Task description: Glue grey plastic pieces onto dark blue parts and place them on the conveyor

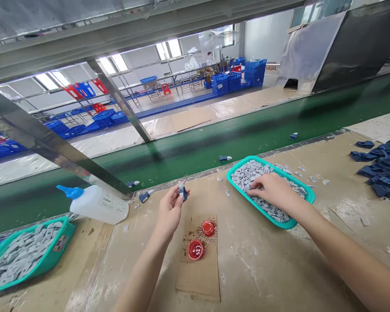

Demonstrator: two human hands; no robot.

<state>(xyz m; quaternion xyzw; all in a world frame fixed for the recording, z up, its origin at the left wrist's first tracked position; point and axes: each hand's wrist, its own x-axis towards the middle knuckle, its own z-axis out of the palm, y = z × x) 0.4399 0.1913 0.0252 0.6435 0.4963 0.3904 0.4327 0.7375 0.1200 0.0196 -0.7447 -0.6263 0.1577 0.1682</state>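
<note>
Partly, the left fingers (pixel 178 204) hide the dark-blue piece (pixel 183 192) they grip

Pale walls (pixel 261 37) with bright windows (pixel 174 48) rise behind a light-coloured floor (pixel 158 103) holding a red stool (pixel 165 88), stacked blue plastic crates (pixel 220 85) and a ribbed blue conveyor (pixel 177 104).
</note>
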